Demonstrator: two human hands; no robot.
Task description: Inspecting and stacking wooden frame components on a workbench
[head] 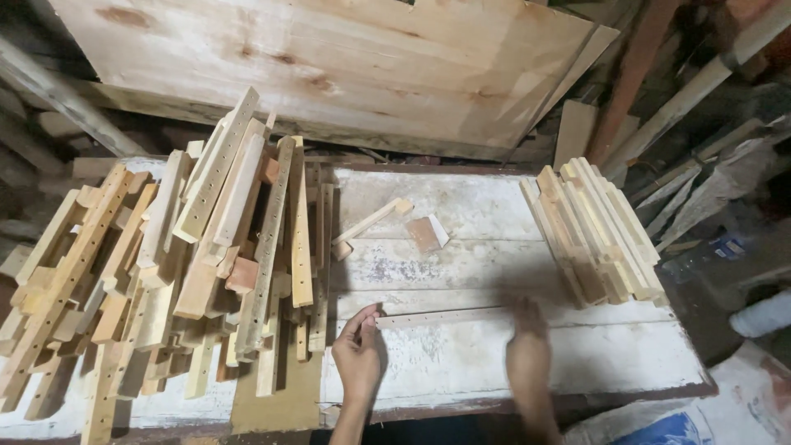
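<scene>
A long thin wooden strip (441,317) with a row of small holes lies flat across the white-painted workbench (461,363). My left hand (359,353) pinches its left end with the fingertips. My right hand (527,346), blurred, rests on or over its right end. To the left is a big loose heap of similar drilled wooden strips (173,264). On the right stands a neater stack of plain wooden strips (595,231).
A single short strip (369,224) and a small folded piece of sandpaper (427,233) lie further back on the bench. A large plywood sheet (329,66) leans behind. Timber offcuts (700,165) crowd the right side; a white and blue sack (709,412) lies at lower right.
</scene>
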